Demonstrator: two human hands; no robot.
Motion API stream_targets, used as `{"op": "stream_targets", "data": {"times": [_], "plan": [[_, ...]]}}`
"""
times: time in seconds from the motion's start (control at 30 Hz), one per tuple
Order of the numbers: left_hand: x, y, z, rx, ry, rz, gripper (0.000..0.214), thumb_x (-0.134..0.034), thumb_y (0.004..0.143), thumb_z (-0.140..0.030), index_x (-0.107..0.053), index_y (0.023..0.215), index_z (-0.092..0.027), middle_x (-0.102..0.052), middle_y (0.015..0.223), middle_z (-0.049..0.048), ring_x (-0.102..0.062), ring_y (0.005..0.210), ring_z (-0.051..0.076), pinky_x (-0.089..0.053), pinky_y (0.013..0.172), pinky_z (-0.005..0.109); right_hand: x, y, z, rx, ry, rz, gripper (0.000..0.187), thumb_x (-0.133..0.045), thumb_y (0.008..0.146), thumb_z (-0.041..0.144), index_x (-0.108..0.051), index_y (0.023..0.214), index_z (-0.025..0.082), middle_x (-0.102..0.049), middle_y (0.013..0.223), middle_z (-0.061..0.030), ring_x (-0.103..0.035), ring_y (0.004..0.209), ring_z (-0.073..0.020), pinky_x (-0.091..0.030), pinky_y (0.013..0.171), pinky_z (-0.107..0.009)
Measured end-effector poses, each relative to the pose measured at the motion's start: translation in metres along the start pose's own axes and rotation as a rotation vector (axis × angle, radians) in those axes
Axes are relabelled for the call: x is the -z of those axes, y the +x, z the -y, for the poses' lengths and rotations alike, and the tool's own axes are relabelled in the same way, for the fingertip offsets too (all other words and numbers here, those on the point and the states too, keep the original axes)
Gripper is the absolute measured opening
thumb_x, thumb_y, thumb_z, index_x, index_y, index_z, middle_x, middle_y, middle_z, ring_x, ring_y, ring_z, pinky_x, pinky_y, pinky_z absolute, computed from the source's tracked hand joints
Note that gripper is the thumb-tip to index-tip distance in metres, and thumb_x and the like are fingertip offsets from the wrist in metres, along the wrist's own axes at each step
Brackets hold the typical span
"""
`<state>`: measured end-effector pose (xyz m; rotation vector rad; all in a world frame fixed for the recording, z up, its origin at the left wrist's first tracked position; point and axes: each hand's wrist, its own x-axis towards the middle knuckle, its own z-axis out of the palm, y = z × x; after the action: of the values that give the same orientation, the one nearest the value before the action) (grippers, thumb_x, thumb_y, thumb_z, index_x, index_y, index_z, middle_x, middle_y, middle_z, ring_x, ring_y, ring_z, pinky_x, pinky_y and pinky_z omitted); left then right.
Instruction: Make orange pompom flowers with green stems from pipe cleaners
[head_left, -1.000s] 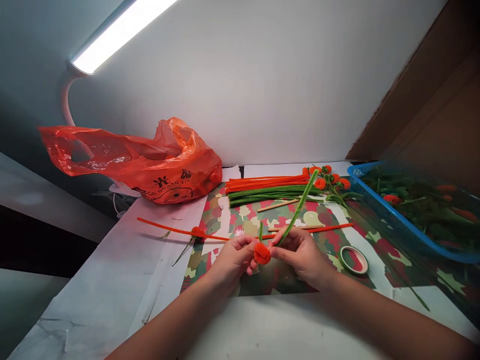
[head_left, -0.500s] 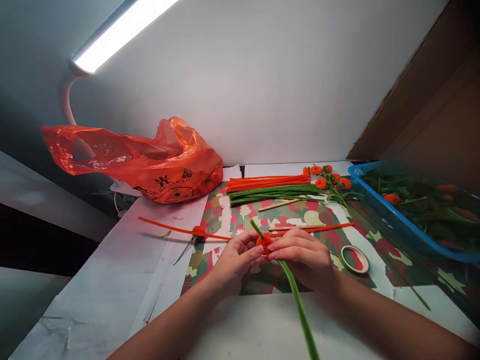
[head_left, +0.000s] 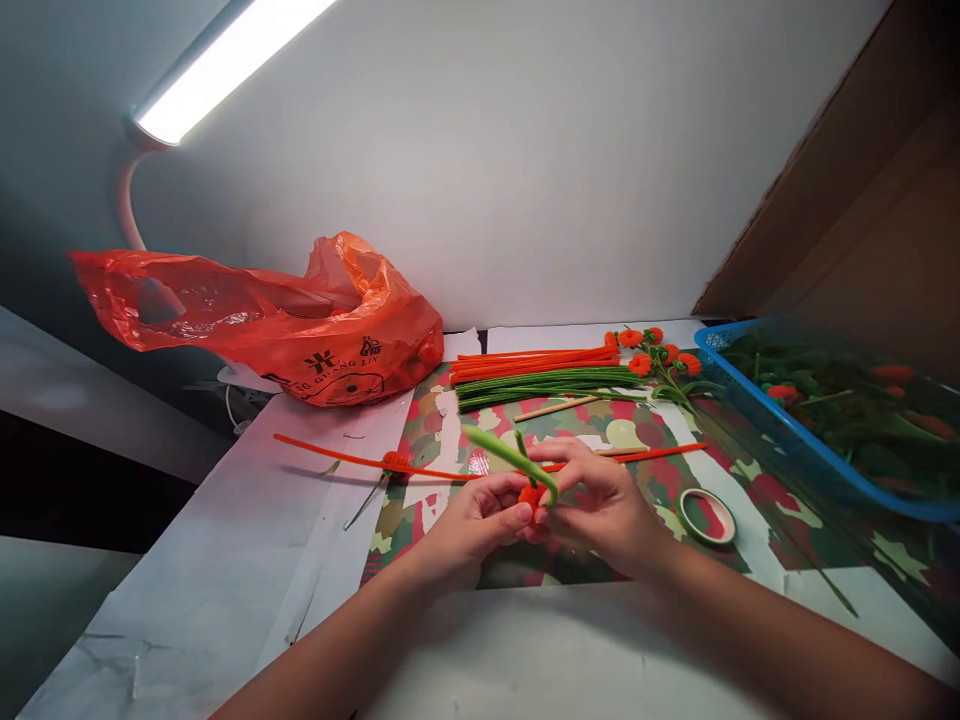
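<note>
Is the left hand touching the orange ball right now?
Touching. The head view shows the left hand pressing thumb and fingertips against the orange ball, no gap; the right hand holds the green pipe cleaner.

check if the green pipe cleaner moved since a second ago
Yes. The green pipe cleaner swung: its free end pointed at the stacked pipe cleaners, now left toward the orange bag.

The bag [head_left: 300, 330] lies left, the basket [head_left: 780, 413] right, the pipe-cleaner bundle [head_left: 540, 378] between them, behind the tape roll [head_left: 706, 517].
</note>
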<state>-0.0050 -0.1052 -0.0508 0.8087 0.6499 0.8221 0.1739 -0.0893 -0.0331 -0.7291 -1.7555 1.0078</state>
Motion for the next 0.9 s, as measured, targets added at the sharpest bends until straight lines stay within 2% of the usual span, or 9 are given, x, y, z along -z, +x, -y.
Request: {"op": "stream_targets", "data": {"times": [0.13, 0.23, 0.37, 0.5, 0.57, 0.67, 0.73, 0.8, 0.9], "plan": [[0.0, 0.001, -0.002, 0.022, -0.025, -0.014, 0.021, -0.072, 0.075, -0.025, -0.069, 0.094, -0.016, -0.065, 0.077, 0.0023, -0.059, 0.068, 0.008, -0.047, 0.068, 0.019, -0.001, 0.002, 0.001, 0.007, 0.069, 0.003, 0.007, -0.072, 0.075, 0.025, -0.067, 0.072, 0.022, -0.069, 0.08, -0.004, -0.063, 0.081, -0.0192, -0.048, 0.077, -0.036], [-0.001, 0.002, -0.003, 0.033, -0.063, -0.063, 0.019, -0.073, 0.074, -0.025, -0.069, 0.091, -0.017, -0.066, 0.076, 0.0019, -0.059, 0.066, 0.007, -0.046, 0.065, 0.017, -0.002, 0.001, -0.003, 0.083, 0.011, -0.043, 0.004, -0.071, 0.076, 0.019, -0.068, 0.074, 0.022, -0.069, 0.082, -0.0038, -0.064, 0.077, -0.0176, -0.049, 0.074, -0.034], [-0.001, 0.002, -0.002, 0.036, -0.052, -0.097, 0.023, -0.076, 0.07, -0.024, -0.067, 0.09, -0.017, -0.065, 0.074, 0.0007, -0.058, 0.064, 0.007, -0.045, 0.064, 0.017, -0.003, -0.005, -0.008, 0.254, -0.051, -0.064, 0.013, -0.069, 0.074, 0.01, -0.065, 0.078, 0.022, -0.071, 0.084, -0.0032, -0.065, 0.075, -0.0167, -0.05, 0.075, -0.035], [-0.002, 0.001, -0.001, 0.031, -0.055, -0.093, 0.027, -0.078, 0.068, -0.028, -0.067, 0.09, -0.016, -0.065, 0.074, 0.0013, -0.06, 0.066, 0.008, -0.047, 0.067, 0.019, -0.005, -0.007, -0.01, 0.183, -0.033, -0.149, 0.03, -0.07, 0.071, 0.006, -0.055, 0.09, 0.025, -0.07, 0.08, 0.001, -0.064, 0.072, -0.0151, -0.051, 0.072, -0.032], [-0.002, 0.001, -0.001, 0.035, -0.058, -0.112, 0.028, -0.079, 0.066, -0.027, -0.067, 0.088, -0.015, -0.066, 0.074, 0.0014, -0.06, 0.066, 0.008, -0.046, 0.066, 0.019, -0.004, -0.006, -0.008, 0.181, -0.058, -0.127, 0.031, -0.071, 0.07, 0.007, -0.056, 0.091, 0.024, -0.069, 0.078, 0.0007, -0.064, 0.071, -0.0152, -0.052, 0.071, -0.032], [-0.003, 0.002, -0.002, 0.039, -0.059, -0.135, 0.028, -0.079, 0.066, -0.027, -0.066, 0.089, -0.016, -0.065, 0.07, 0.0006, -0.059, 0.06, 0.007, -0.043, 0.059, 0.017, -0.002, -0.003, -0.006, 0.265, -0.125, -0.035, 0.017, -0.07, 0.072, 0.009, -0.059, 0.079, 0.022, -0.069, 0.079, -0.003, -0.064, 0.074, -0.0168, -0.052, 0.071, -0.033], [-0.003, 0.003, -0.002, 0.043, -0.048, -0.141, 0.029, -0.079, 0.066, -0.026, -0.066, 0.09, -0.015, -0.066, 0.069, 0.0009, -0.059, 0.06, 0.007, -0.042, 0.057, 0.016, 0.0, -0.001, -0.005, 0.316, -0.169, -0.036, 0.015, -0.068, 0.074, 0.009, -0.059, 0.072, 0.02, -0.069, 0.079, -0.0046, -0.064, 0.075, -0.0171, -0.052, 0.07, -0.033], [-0.004, 0.003, -0.002, 0.037, -0.036, -0.157, 0.031, -0.081, 0.063, -0.023, -0.064, 0.089, -0.015, -0.066, 0.07, 0.0008, -0.059, 0.061, 0.007, -0.042, 0.058, 0.016, 0.002, -0.001, -0.007, 0.385, -0.228, -0.047, 0.014, -0.066, 0.075, 0.007, -0.059, 0.074, 0.019, -0.069, 0.079, -0.0057, -0.063, 0.073, -0.0167, -0.052, 0.067, -0.031], [-0.004, 0.003, -0.001, 0.023, -0.01, -0.165, 0.032, -0.08, 0.064, -0.025, -0.064, 0.09, -0.015, -0.066, 0.07, 0.0008, -0.059, 0.062, 0.008, -0.043, 0.059, 0.018, 0.005, -0.001, -0.011, 0.519, -0.351, -0.016, 0.016, -0.065, 0.076, 0.007, -0.062, 0.086, 0.019, -0.07, 0.08, -0.0062, -0.062, 0.071, -0.0166, -0.05, 0.065, -0.031]]}}
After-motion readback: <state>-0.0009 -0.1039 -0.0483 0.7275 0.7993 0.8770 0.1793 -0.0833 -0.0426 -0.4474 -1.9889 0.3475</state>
